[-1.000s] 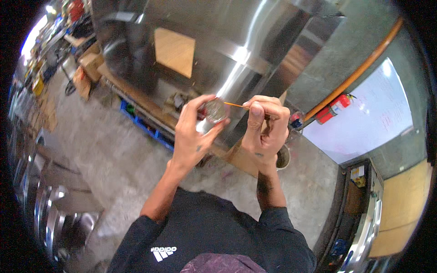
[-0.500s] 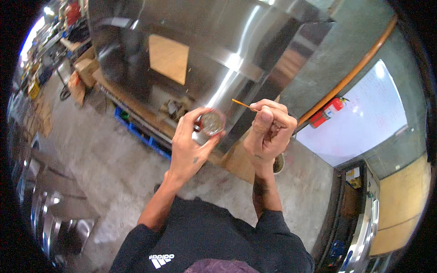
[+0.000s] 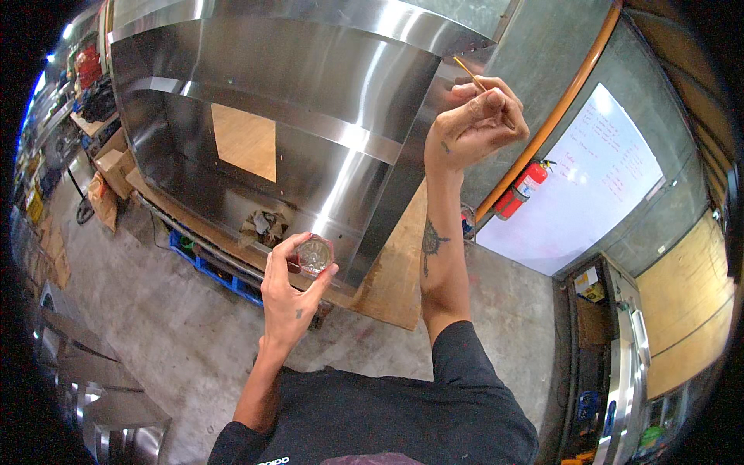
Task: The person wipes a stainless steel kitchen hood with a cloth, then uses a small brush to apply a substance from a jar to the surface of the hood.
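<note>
A small, clear, faceted cup (image 3: 315, 254) with a reddish rim is in my left hand (image 3: 288, 285), fingers and thumb wrapped round its sides. Its contents look clear or silvery; I cannot make them out. Stretched forward, my right hand (image 3: 482, 124) pinches a thin orange-yellow stick (image 3: 467, 71), possibly a slim brush. The stick's far tip is close to the upper right corner of a large stainless steel casing (image 3: 310, 66); whether it touches I cannot tell. My left hand is in front of the casing's lower edge.
Inside the casing are a square wooden panel (image 3: 245, 143) and a crumpled brown wad (image 3: 262, 227). A blue pallet (image 3: 221, 277) lies beneath. Along the right wall are an orange pipe (image 3: 555, 108), a red fire extinguisher (image 3: 524, 190), a whiteboard (image 3: 577, 182) and dark shelving (image 3: 590, 341).
My right hand with the stick has moved forward and up to the casing's corner, the arm now extended. My left hand and the cup sit lower and farther left in view.
</note>
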Action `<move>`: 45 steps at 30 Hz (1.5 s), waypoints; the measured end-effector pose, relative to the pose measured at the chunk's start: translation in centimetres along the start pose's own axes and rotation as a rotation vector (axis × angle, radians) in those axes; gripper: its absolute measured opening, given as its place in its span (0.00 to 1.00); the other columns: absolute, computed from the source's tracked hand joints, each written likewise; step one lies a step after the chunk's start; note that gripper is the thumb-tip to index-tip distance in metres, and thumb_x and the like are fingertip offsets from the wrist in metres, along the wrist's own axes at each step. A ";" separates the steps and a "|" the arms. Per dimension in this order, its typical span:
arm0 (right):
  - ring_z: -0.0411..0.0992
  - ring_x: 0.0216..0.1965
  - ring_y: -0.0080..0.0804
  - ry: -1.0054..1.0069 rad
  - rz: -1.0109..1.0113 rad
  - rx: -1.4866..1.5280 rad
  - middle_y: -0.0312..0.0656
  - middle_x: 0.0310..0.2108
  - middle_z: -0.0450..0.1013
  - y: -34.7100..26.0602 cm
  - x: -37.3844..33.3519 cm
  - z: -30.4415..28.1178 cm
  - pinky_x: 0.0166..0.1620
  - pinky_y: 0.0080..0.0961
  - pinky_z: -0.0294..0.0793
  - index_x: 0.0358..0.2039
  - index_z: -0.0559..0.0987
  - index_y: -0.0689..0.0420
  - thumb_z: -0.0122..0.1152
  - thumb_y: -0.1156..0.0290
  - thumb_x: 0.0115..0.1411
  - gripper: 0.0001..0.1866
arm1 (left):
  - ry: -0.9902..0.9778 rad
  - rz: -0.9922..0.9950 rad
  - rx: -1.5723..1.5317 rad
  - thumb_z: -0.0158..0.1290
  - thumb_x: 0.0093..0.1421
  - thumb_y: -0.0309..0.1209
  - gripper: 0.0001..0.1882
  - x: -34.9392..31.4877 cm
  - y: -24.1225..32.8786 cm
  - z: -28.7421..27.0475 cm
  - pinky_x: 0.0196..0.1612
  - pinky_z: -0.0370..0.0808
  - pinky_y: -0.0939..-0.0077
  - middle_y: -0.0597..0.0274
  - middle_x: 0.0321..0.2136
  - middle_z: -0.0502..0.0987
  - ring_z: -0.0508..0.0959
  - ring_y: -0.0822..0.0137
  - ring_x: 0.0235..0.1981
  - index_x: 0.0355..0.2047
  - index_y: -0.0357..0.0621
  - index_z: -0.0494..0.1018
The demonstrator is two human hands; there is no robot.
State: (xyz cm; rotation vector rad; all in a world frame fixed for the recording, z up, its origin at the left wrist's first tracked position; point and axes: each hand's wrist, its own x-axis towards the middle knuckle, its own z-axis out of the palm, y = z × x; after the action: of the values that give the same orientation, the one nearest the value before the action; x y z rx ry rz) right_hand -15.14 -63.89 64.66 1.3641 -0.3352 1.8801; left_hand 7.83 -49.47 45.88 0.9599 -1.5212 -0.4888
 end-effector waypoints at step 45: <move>0.69 0.24 0.19 -0.313 0.715 0.437 0.51 0.41 0.75 -14.3 -5.7 -5.2 0.27 0.16 0.72 0.45 0.65 0.60 0.54 0.73 0.75 0.08 | 0.036 -0.017 0.018 0.71 0.56 0.26 0.31 1.1 -0.4 -0.6 0.52 0.77 0.69 0.56 0.52 0.81 0.81 0.64 0.49 0.59 0.41 0.73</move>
State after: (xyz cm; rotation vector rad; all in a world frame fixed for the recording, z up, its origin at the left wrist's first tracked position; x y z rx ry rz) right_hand -7.77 -53.70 54.36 2.0341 -0.6659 2.4067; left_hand 8.63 -50.46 46.37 0.9914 -1.4880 -0.4688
